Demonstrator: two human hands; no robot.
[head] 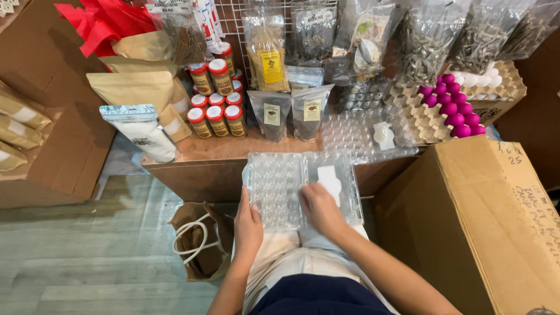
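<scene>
Two hands work a clear plastic egg tray (291, 189) in the head view, and it rests on my lap, its far edge just at the near edge of the worktop (221, 149). My left hand (248, 224) grips the tray's near-left rim, fingers closed on it. My right hand (318, 207) lies flat on the middle of the tray, fingers spread and holding nothing that I can make out, just beside a white paper slip (331, 179) under the lid. I judge the tray light, thin and springy, slippery and quick to buckle, so the rims and the hinge fold are the places to hold. On the worktop behind it lie more clear trays (356, 131), red-lidded jars (216, 108) toward the left, and magenta eggs (452, 105) in a pulp carton at the right. A cardboard box (490, 221) stands at my right, a paper bag (201, 239) on the floor.
</scene>
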